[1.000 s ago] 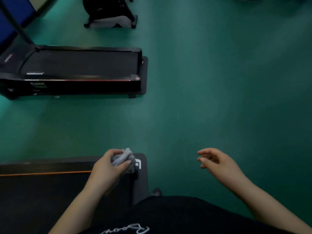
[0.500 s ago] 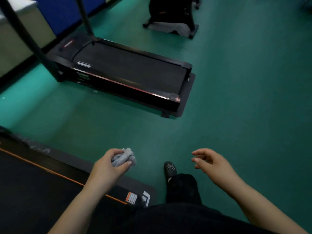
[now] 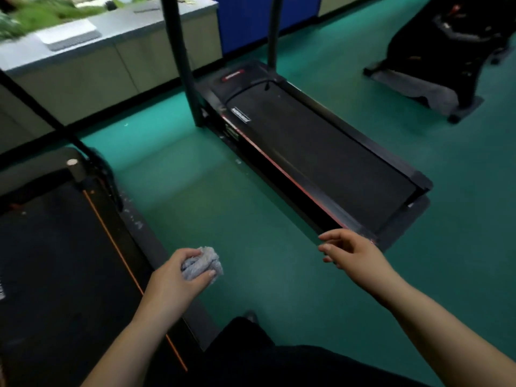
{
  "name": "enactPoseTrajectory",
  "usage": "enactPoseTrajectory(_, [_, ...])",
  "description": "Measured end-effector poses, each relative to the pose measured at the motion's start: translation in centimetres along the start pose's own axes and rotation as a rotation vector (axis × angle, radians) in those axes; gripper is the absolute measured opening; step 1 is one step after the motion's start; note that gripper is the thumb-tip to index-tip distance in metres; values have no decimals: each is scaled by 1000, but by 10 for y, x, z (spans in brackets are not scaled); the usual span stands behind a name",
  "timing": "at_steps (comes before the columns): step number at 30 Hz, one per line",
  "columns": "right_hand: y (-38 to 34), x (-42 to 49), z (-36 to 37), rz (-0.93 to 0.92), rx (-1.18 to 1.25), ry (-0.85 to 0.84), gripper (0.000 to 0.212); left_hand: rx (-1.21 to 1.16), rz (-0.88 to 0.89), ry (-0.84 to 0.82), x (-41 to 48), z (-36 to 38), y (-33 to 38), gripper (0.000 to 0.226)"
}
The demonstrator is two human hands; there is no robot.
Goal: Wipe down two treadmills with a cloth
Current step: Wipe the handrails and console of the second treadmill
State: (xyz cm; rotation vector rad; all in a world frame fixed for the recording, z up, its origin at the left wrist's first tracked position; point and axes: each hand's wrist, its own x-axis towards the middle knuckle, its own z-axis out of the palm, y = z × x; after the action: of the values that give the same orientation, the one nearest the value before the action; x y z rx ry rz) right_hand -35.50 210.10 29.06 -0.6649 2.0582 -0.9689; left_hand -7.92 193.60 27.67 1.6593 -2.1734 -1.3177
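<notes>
My left hand [image 3: 176,277] grips a crumpled grey cloth [image 3: 202,263] above the green floor, just right of the near treadmill [image 3: 61,261], a black deck with an orange stripe at lower left. A second black treadmill [image 3: 321,152] with a red side stripe lies diagonally ahead, its two uprights rising out of the top of the view. My right hand [image 3: 351,251] hovers with loosely curled fingers and holds nothing, in front of that treadmill's near rear corner.
A grey counter [image 3: 83,51] with a blue panel [image 3: 251,18] beside it runs along the back left. Another black exercise machine [image 3: 446,51] stands at upper right. Green floor [image 3: 223,205] separates the two treadmills. My dark trousers and a shoe [image 3: 250,315] show at the bottom.
The view has swung left and up, so the far treadmill now lies diagonally and closer. Both hands keep their pose, the left still holding the cloth.
</notes>
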Motion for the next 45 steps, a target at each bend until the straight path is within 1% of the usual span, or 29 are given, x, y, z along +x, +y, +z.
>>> enactPoseTrajectory(3, [-26, 57, 16, -15, -27, -46, 11, -19, -54, 50, 45, -19, -2, 42])
enactPoseTrajectory(7, [-68, 129, 36, -21, -53, -63, 11, -40, -92, 63, 119, -51, 3, 42])
enactPoseTrajectory(13, [-149, 221, 57, -72, -21, -20, 12, -27, -8, 98, 230, -109, 41, 43])
enactPoseTrajectory(17, [-185, 271, 67, -69, 4, -9, 12, -22, 34, 111, 299, -134, 71, 43])
enactPoseTrajectory(22, [-216, 343, 72, -69, -24, -39, 13, -14, 47, 91, 374, -143, 97, 43])
enactPoseTrajectory(28, [-262, 456, 69, -59, -15, -60, 14, -78, 42, 109, 475, -151, 134, 40])
enactPoseTrajectory(32, [-303, 531, 58, -96, -20, -71, 16, -79, 40, 123, 540, -169, 166, 40])
enactPoseTrajectory(35, [-337, 579, 49, -139, -31, -84, 15, -84, 78, 173, 582, -185, 194, 35])
enactPoseTrajectory(39, [-376, 628, 43, -156, 4, -90, 15, -78, 92, 193, 627, -197, 220, 34])
enactPoseTrajectory(45, [-412, 679, 42, -163, 81, -16, 15, -92, 170, 170, 699, -211, 238, 35])
